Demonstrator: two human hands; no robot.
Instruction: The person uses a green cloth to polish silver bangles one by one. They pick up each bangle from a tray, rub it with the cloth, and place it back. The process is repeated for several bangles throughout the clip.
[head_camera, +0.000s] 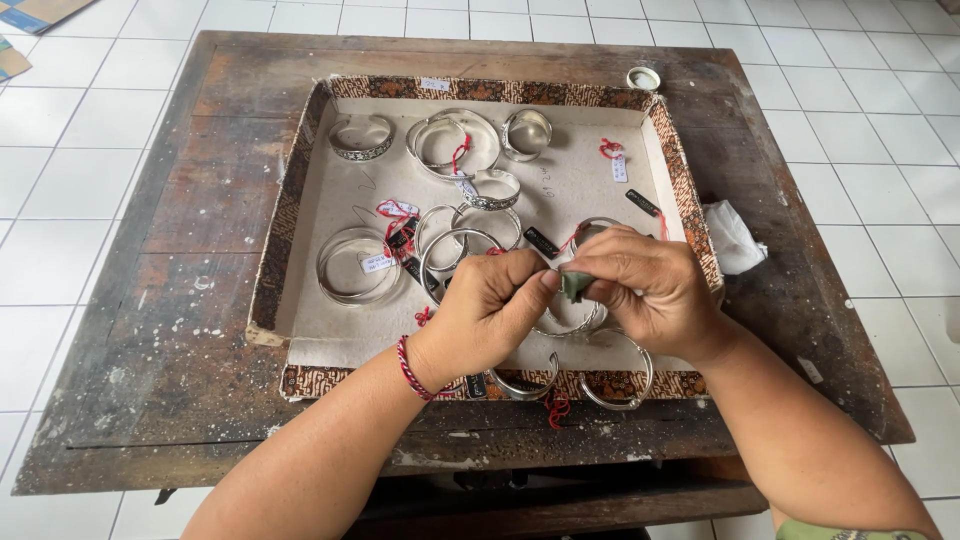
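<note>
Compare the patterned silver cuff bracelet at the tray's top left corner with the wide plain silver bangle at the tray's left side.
The patterned silver cuff bracelet has a dark engraved band; the wide plain silver bangle looks smooth. The cuff shows an open gap in its ring, while the bangle appears a closed loop. The bangle carries a white tag on red string; no tag shows on the cuff. Both lie untouched on the tray's pale floor, away from both hands.

Both your forearms are bare from the elbow down to each hand. Just behind your left hand (487, 307), a red and white braided cord bracelet (410, 369) circles the wrist. Your right hand (648, 288) wears no ring or band. Far up that arm, a strip of patterned green sleeve (850, 531) shows.
</note>
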